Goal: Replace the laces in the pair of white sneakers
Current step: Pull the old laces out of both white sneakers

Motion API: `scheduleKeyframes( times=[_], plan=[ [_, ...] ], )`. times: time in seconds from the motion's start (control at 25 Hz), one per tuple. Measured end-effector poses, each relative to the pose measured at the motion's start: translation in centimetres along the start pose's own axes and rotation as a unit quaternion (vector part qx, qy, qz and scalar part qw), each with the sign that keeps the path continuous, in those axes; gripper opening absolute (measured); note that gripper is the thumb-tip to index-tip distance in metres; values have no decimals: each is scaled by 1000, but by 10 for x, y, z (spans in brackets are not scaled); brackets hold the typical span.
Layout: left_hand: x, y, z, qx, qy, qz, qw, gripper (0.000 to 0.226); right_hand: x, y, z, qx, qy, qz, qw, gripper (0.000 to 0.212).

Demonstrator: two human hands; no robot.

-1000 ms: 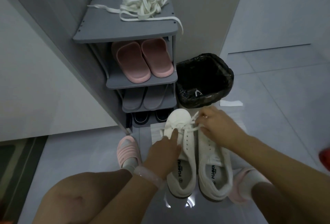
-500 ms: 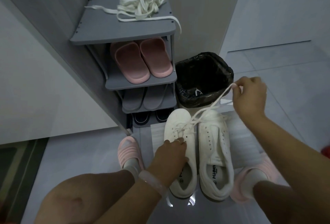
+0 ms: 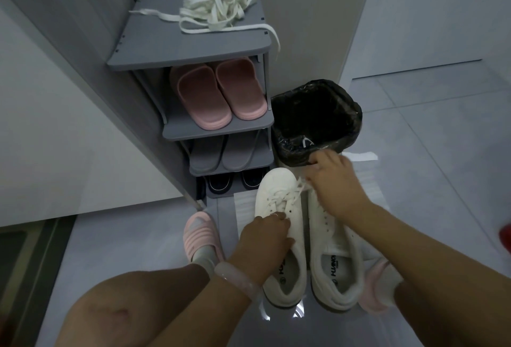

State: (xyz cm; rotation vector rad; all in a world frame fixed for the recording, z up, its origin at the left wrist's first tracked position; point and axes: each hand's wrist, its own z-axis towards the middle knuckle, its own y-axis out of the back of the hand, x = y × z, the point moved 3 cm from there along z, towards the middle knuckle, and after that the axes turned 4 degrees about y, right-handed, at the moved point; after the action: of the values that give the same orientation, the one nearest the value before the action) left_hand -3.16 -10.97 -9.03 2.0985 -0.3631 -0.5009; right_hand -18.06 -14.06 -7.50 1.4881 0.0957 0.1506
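Note:
Two white sneakers stand side by side on the floor before me, toes pointing away. The left sneaker (image 3: 278, 194) has a white lace (image 3: 287, 194) threaded through its front eyelets. My left hand (image 3: 265, 239) presses down on that sneaker's tongue, fingers curled on the laced part. My right hand (image 3: 331, 181) hovers over the toe of the right sneaker (image 3: 334, 261) and pinches the lace's free end near the left shoe. The right sneaker's eyelets show no lace. A heap of loose white laces (image 3: 218, 12) lies on top of the grey shoe rack (image 3: 154, 51).
The rack holds pink slippers (image 3: 218, 95), grey slippers and dark shoes on lower shelves. A bin with a black liner (image 3: 318, 123) stands right of the rack, just beyond my right hand. White paper sheets (image 3: 243, 205) lie under the sneakers. My feet in pink sandals flank the sneakers.
My right hand, which had pulled the lace up and to the right, has come back down to the sneakers' toes with the lace slack. My left hand stays on the left sneaker.

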Motion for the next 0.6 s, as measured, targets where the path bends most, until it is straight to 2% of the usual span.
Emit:
scheduleKeyframes(
  times=[0.12,0.2,0.28,0.36,0.48,0.52,0.6],
  plan=[
    [-1,10,2,-56,16,-20,998,34,-22,23,1,-43,-42,-4,998,29],
    [7,24,6,-140,46,-72,987,30,-16,30,-9,9,-25,-43,999,16],
    [20,32,18,-186,87,-127,970,26,0,23,-27,111,12,-52,992,29],
    [28,25,32,-166,100,-159,968,23,27,20,-46,174,41,-9,984,38],
    [24,11,43,-135,97,-170,971,20,76,10,-73,177,108,65,976,39],
    [22,9,45,-141,93,-161,972,17,87,5,-81,188,103,90,973,43],
    [19,7,49,-154,81,-137,975,14,99,-5,-90,258,63,117,957,53]
  ],
)
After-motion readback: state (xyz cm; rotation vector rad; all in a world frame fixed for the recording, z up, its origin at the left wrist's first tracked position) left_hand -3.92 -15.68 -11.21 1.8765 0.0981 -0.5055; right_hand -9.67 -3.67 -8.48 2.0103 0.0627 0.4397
